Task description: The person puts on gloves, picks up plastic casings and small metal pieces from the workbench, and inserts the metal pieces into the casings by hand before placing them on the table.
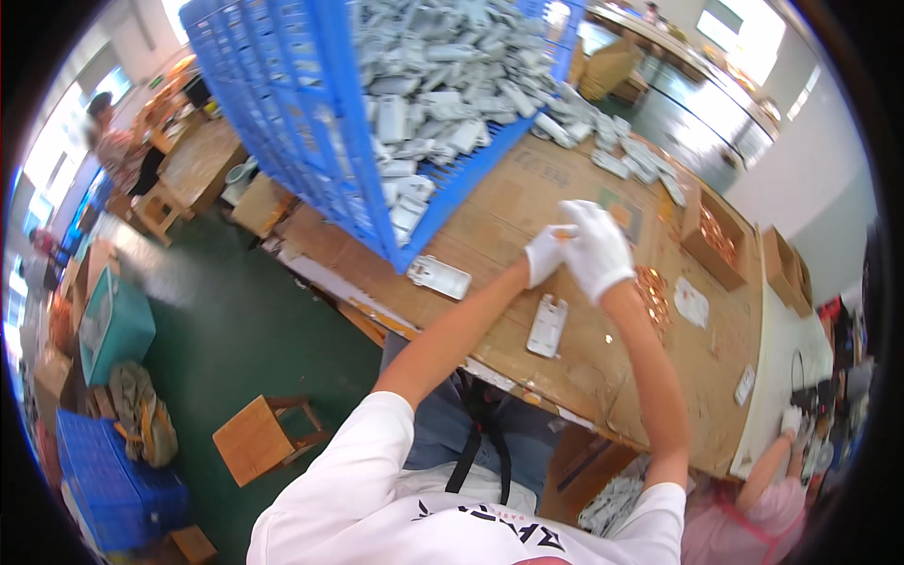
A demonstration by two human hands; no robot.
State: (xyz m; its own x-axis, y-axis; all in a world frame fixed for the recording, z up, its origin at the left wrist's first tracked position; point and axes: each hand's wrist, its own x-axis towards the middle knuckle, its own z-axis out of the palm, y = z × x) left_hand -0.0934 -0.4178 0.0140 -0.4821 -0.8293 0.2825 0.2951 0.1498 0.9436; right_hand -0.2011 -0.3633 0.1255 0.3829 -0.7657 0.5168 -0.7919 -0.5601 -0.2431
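Both my hands wear white gloves and meet over the cardboard-covered table. My left hand (546, 256) is closed, with a small copper-coloured piece (564, 234) showing at its fingertips. My right hand (599, 250) presses up against it with bent fingers, and what lies inside its grip is hidden. Just below the hands, a flat white plastic casing (547, 326) rests on the cardboard. Another white casing (440, 278) lies to the left by the crate's corner. Beside my right wrist spreads a loose heap of small copper pieces (652, 294).
A tilted blue crate (311, 122) spills many white casings (452, 104) toward the back right. A cardboard box (708, 257) of copper parts stands at the right, near a crumpled white glove or cloth (692, 301). A wooden stool (252, 440) is at left; a co-worker (753, 527) sits at right.
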